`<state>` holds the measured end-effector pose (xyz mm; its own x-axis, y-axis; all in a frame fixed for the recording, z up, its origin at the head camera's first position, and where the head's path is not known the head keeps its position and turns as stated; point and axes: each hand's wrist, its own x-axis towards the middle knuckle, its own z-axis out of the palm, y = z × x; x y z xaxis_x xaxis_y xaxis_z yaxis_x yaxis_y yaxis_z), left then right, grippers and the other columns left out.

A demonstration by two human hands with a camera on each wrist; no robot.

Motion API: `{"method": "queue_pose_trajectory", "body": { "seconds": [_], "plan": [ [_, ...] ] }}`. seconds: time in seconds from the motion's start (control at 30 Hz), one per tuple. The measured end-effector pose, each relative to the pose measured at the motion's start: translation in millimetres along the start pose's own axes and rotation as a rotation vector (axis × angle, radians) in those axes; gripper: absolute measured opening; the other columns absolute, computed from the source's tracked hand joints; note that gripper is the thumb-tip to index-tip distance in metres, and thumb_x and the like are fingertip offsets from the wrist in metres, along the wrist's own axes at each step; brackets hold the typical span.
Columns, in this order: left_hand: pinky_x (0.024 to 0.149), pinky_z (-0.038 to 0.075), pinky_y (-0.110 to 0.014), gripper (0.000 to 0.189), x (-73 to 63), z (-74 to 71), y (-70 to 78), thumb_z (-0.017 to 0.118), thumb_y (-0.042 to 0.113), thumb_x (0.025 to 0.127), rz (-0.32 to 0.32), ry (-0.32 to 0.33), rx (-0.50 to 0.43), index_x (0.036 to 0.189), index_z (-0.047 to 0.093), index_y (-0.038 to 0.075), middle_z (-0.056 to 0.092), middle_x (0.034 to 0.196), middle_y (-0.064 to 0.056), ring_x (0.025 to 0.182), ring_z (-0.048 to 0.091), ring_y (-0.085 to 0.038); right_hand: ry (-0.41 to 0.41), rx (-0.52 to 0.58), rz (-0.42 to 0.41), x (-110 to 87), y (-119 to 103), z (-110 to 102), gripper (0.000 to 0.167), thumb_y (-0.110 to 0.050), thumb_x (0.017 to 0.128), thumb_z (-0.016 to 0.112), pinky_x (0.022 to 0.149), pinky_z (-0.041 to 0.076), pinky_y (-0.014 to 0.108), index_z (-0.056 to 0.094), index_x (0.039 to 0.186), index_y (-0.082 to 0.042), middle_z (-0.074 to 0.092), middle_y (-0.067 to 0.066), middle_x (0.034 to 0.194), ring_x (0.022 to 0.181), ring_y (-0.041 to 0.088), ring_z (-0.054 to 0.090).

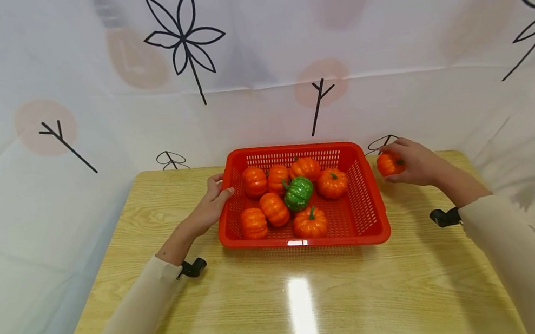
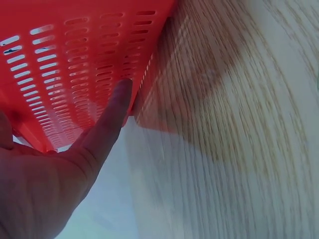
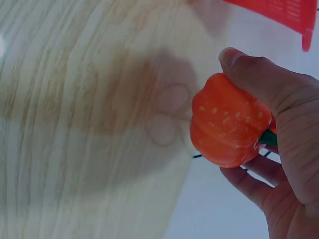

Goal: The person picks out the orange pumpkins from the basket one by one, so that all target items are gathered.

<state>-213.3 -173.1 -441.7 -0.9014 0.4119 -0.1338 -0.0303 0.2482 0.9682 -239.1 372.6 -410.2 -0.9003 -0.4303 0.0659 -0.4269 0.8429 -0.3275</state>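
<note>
A red plastic basket (image 1: 305, 243) with slotted walls holds several small orange pumpkins (image 1: 332, 183) and one green pumpkin (image 1: 298, 193). My left hand (image 1: 209, 208) grips its left side, thumb at the rim; in the left wrist view one finger (image 2: 112, 112) lies along the slotted outer wall (image 2: 75, 64). To the right of the basket, my right hand (image 1: 416, 163) holds another orange pumpkin (image 3: 227, 122) between thumb and fingers. That pumpkin has a green stem (image 3: 268, 137) facing the palm, and it is above the table near the back edge.
The basket stands on a wood-grain table (image 1: 243, 311), towards its back edge. Behind and beside the table hangs a pale cloth (image 1: 255, 54) with plant drawings. A black wrist camera (image 1: 192, 267) sits at the left sleeve, another camera (image 1: 444, 217) at the right.
</note>
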Motion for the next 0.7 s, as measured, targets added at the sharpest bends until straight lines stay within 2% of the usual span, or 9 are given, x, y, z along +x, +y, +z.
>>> {"method": "queue_pose_trajectory", "body": {
  "seconds": [0.1,0.23,0.3,0.5,0.7],
  "plan": [
    [0.097,0.060,-0.046,0.055,-0.6,-0.3,-1.2,0.046,0.029,0.115,-0.015,0.022,-0.016,0.156,0.017,0.007,0.043,0.151,-0.024,0.127,0.060,-0.040,-0.023,-0.002,0.019,0.8,4,4,0.069,-0.018,0.081,0.093,0.089,0.055,0.061,0.060,0.137,0.004,0.057,0.028,0.126,0.104,0.042,0.061],
    [0.085,0.063,-0.037,0.050,-3.6,-0.7,0.7,0.057,0.030,0.111,-0.070,0.109,-0.048,0.149,0.039,0.002,0.050,0.141,-0.022,0.119,0.063,-0.035,-0.065,-0.001,0.039,2.3,5,8,0.071,-0.021,0.083,0.093,0.094,0.053,0.064,0.058,0.140,0.005,0.055,0.031,0.131,0.109,0.046,0.060],
    [0.082,0.064,-0.035,0.050,-5.3,-0.4,3.6,0.063,0.031,0.109,-0.094,0.146,-0.059,0.147,0.045,0.003,0.052,0.140,-0.020,0.116,0.064,-0.032,-0.076,-0.008,0.041,2.6,5,8,0.072,-0.023,0.084,0.092,0.096,0.052,0.066,0.056,0.141,0.005,0.053,0.033,0.133,0.111,0.048,0.059],
    [0.086,0.063,-0.038,0.055,-7.0,0.1,8.8,0.066,0.031,0.107,-0.114,0.143,-0.082,0.150,0.046,0.003,0.052,0.144,-0.020,0.120,0.062,-0.033,-0.093,-0.026,0.057,2.8,7,10,0.073,-0.021,0.085,0.091,0.099,0.050,0.068,0.055,0.143,0.007,0.052,0.036,0.135,0.115,0.051,0.058],
    [0.091,0.062,-0.042,0.051,-8.2,-1.9,7.5,0.064,0.023,0.108,-0.117,0.137,-0.147,0.151,0.045,0.003,0.052,0.146,-0.021,0.124,0.061,-0.034,-0.114,-0.029,0.068,2.9,7,12,0.075,-0.022,0.085,0.091,0.103,0.047,0.070,0.054,0.144,0.008,0.049,0.038,0.139,0.121,0.055,0.055]
  ]
}}
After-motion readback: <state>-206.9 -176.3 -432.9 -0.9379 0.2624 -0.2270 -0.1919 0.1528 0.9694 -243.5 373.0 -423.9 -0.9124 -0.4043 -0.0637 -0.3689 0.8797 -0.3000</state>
